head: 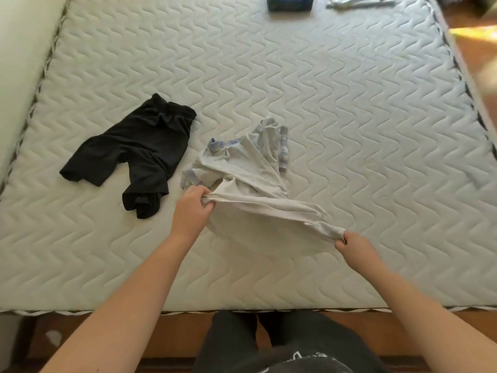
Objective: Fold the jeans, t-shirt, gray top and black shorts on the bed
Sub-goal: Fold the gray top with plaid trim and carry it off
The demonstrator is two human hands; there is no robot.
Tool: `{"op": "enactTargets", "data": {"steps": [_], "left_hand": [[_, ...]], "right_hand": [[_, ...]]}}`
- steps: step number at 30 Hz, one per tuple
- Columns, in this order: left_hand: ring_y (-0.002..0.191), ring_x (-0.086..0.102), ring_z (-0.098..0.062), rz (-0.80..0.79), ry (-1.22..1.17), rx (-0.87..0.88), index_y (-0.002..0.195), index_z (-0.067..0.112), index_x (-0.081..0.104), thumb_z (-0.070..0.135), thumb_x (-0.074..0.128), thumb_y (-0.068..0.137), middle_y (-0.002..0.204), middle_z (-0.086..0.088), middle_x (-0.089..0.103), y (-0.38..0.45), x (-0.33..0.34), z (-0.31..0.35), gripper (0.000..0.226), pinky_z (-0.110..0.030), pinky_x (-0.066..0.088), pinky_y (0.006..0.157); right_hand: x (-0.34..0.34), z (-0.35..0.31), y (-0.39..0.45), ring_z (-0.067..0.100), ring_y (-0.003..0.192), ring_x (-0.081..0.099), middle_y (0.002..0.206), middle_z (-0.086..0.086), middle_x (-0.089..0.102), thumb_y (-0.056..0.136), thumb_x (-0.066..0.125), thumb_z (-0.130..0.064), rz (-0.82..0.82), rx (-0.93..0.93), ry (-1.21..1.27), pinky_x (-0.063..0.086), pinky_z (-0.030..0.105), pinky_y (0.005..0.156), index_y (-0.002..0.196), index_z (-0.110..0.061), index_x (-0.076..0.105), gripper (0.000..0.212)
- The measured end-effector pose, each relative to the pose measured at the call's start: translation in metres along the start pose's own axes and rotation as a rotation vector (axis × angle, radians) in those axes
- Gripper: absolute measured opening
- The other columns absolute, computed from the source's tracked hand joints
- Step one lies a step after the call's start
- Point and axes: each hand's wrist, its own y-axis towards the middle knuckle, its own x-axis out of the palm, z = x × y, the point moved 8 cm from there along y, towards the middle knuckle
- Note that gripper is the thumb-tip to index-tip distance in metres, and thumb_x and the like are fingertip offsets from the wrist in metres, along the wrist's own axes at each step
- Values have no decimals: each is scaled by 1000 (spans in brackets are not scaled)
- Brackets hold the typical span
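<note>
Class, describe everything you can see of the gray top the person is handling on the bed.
The gray top is pale gray, soft, thin-looking fabric with blue checked trim at its edges. It is rumpled and unfolded, its far part bunched on the quilted mattress right of the black shorts. The left hand grips one near corner and the right hand pinches the other, stretching that edge taut above the bed.

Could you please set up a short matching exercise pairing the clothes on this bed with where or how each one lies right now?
Things:
1. gray top
2. black shorts
3. jeans
4. t-shirt

States:
A. folded, far edge, dark blue
B. pale, far edge, right of the blue bundle
C. gripped by the left hand and right hand
D. lying crumpled and untouched, left side

Pairs: 1-C, 2-D, 3-A, 4-B
</note>
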Motion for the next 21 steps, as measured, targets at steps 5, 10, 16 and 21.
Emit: {"op": "enactTargets", "data": {"steps": [5, 10, 16, 21], "left_hand": [[68, 54, -35, 153, 29, -73, 80, 4, 55, 10, 47, 95, 70, -13, 57, 9, -56, 8, 18, -43, 43, 60], [74, 53, -32, 186, 169, -96, 100, 6, 62, 6, 42, 94, 80, -10, 61, 18, -106, -14, 21, -40, 45, 67], [63, 63, -20, 51, 326, -235, 89, 17, 62, 18, 46, 99, 73, -4, 67, 31, -142, -47, 19, -37, 54, 63], [51, 68, -14, 88, -202, -360, 100, 15, 62, 10, 52, 99, 75, -8, 68, 64, -195, -23, 11, -26, 56, 45]], "right_hand": [[-60, 30, -5, 35, 89, 59, 97, 21, 66, 94, 48, -16, 59, 66, -73, 37, 34, 67, 99, -2, 63, 21], [-128, 42, -9, 28, 74, 69, 73, 12, 71, 85, 48, -5, 187, 90, 59, 54, 35, 73, 79, -9, 67, 20], [-191, 18, -17, 28, 64, 71, 70, 14, 71, 84, 37, 4, 322, 73, 408, 60, 41, 67, 94, -9, 65, 33], [-259, -32, -15, 16, 46, 68, 91, 19, 64, 93, 36, 9, 400, 32, 1006, 55, 21, 45, 107, -3, 66, 35]]}}
